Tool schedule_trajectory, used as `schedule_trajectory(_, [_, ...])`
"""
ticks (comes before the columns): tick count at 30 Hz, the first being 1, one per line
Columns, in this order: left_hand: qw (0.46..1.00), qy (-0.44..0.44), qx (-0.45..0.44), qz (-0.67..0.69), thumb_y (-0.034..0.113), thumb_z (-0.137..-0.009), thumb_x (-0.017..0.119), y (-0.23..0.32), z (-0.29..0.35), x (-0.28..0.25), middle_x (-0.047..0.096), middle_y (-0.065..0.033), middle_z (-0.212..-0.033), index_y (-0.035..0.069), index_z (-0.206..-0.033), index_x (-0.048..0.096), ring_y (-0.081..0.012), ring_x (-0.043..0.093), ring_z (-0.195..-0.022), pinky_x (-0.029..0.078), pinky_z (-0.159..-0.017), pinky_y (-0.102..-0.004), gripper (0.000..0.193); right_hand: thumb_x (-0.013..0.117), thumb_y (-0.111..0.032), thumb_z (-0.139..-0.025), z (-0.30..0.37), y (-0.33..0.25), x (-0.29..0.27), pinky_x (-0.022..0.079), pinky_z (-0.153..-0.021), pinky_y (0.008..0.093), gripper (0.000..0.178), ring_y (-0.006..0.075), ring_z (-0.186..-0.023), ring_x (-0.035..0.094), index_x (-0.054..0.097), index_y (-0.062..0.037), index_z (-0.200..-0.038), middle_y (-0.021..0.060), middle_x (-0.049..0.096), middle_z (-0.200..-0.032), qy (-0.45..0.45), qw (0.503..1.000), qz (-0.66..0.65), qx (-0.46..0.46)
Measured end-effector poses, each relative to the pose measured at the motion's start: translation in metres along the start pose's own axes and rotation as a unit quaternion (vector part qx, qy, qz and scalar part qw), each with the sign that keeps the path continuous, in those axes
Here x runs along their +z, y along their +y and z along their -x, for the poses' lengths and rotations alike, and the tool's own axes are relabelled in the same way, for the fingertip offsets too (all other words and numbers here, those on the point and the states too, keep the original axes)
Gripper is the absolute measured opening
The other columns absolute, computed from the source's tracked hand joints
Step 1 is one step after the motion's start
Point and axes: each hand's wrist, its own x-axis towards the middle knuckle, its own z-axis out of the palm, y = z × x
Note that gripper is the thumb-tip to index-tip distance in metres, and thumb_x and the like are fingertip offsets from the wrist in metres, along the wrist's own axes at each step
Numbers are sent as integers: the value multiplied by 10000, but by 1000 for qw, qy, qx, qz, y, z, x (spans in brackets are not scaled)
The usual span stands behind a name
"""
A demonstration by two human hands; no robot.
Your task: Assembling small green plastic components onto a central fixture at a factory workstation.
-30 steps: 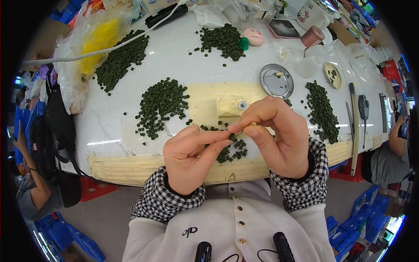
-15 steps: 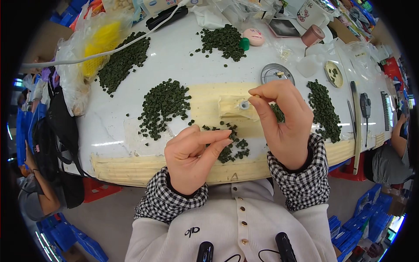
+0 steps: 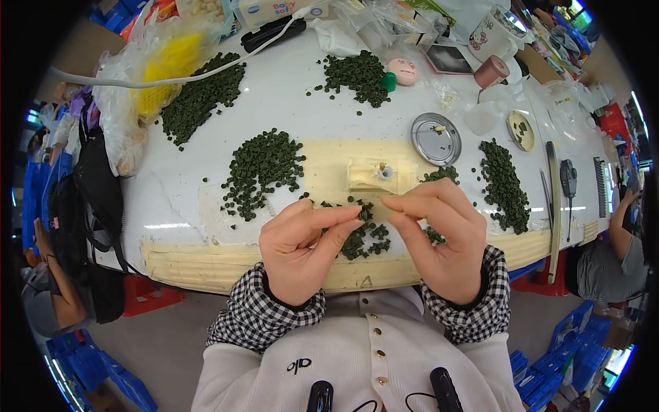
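Note:
My left hand (image 3: 302, 240) is closed in a pinch above a small scatter of dark green pieces (image 3: 357, 244). Dark green shows right at its fingertips, but whether a piece is held or lies behind them I cannot tell. Facing it, my right hand (image 3: 443, 237) has thumb and forefinger drawn together a short gap away; anything between them is too small to make out. Just beyond the hands, a tape-wrapped block (image 3: 364, 175) with a small whitish, open-ended tube (image 3: 386, 173) on it rests on the tape-covered patch of table (image 3: 322, 154).
Heaps of green pieces lie left (image 3: 264, 172), far left (image 3: 202, 96), at the back (image 3: 357, 75) and right (image 3: 504, 185). A round metal lid (image 3: 436, 141), a small round dish (image 3: 522, 130) and a long strip (image 3: 553, 220) are to the right. A white cable (image 3: 171, 81) crosses the back left.
My right hand has come down from the tube on the tape-wrapped block toward my left fingertips. The block and tube are now uncovered. My left hand has hardly moved.

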Motion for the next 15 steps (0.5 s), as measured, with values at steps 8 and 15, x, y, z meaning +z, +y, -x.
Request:
schedule_trajectory(8, [999,-18,38,-11,-31,-734,734,0,1,1,471,1,-584,49,-961,724,-70,373,-505,282,-456,-217,240,717,51,-736,11,3,14,481,-555,246,191,149,-633,595,676,6,-917,94,624,-811,12,997,-70,-9])
schedule_trajectory(15, [996,-20,79,-40,-29,-731,740,1,0,1,464,-9,-594,60,-972,726,-80,392,-503,302,-453,-219,257,720,47,-732,11,7,14,484,-553,254,188,173,-647,605,676,4,-910,92,622,-799,20,998,-47,-44])
